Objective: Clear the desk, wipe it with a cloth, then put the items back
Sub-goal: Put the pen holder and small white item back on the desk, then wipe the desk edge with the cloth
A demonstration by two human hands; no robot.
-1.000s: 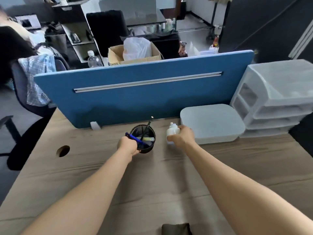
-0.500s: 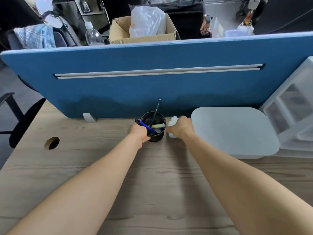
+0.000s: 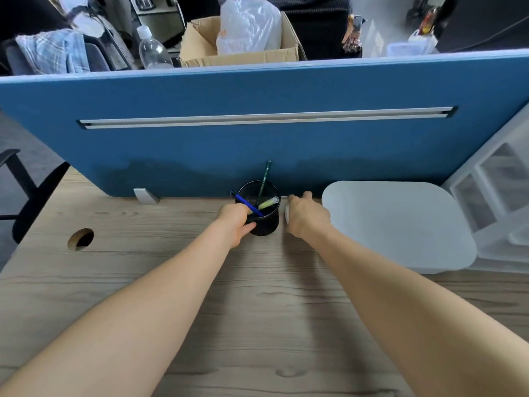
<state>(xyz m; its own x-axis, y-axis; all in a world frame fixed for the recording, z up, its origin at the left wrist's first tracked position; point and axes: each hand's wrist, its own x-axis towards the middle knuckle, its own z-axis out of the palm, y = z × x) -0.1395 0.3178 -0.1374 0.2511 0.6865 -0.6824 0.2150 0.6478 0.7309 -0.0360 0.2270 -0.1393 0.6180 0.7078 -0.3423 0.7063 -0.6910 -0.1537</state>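
A black mesh pen cup (image 3: pixel 264 222) with a blue pen, a dark pencil and a yellow marker stands on the wooden desk (image 3: pixel 257 305) close to the blue divider (image 3: pixel 257 150). My left hand (image 3: pixel 236 220) grips the cup's left side. Just right of the cup my right hand (image 3: pixel 307 216) wraps around a small white bottle (image 3: pixel 286 214), of which only a sliver shows. The bottle sits between the cup and the white lidded box (image 3: pixel 398 224).
White plastic drawers (image 3: pixel 498 196) stand at the far right behind the box. A round cable hole (image 3: pixel 81 238) lies in the desk at the left, and a grey divider bracket (image 3: pixel 145 195) sits at the divider's foot. Behind the divider are a cardboard box, a water bottle and chairs.
Both hands have carried the pen cup and the white bottle farther back toward the divider. The camera has come closer; the dark cloth at the near edge is out of view.
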